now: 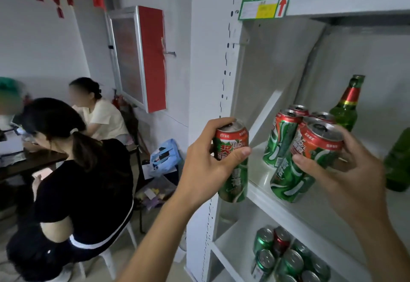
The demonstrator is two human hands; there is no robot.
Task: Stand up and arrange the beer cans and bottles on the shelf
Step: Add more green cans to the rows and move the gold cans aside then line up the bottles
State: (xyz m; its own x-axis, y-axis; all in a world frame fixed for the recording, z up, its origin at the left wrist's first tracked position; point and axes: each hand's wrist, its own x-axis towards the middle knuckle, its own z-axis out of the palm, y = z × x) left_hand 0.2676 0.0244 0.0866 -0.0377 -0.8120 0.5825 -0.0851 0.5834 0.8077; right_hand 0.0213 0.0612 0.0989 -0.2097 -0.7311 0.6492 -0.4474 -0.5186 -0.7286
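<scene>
Mid-placement: the left hand grips a red-and-green aluminium beer can just outside the white metal shelf, the right hand grips another, tilted, can over it (both probably need setting upright beside the standing cans).

At the centre of the frame the left hand grips a red-and-green beer can upright, in front of the white shelf's perforated post. To its right the right hand holds a second can, tilted, low over the shelf board. Behind it stands a cluster of matching cans, with a green bottle upright beyond them. More cans fill the lower shelf. At left, two people sit at a dark surface.
</scene>
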